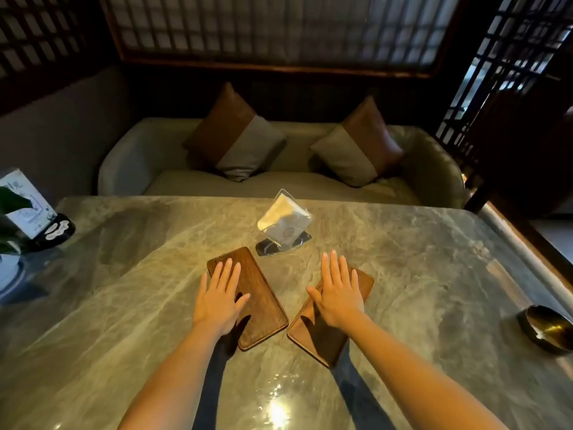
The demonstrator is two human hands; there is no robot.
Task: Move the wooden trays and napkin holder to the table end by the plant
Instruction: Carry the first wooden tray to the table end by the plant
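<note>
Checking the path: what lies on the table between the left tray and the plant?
Bare marble table between left tray and plant, in the head view.

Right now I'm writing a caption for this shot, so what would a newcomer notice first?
Two flat open hands, the left hand and right hand, each over a wooden tray: the left tray and right tray form a V mid-table. Just beyond stands a clear napkin holder. At the left end, plant leaves and a sign; at the right edge, a dark ashtray.
</note>
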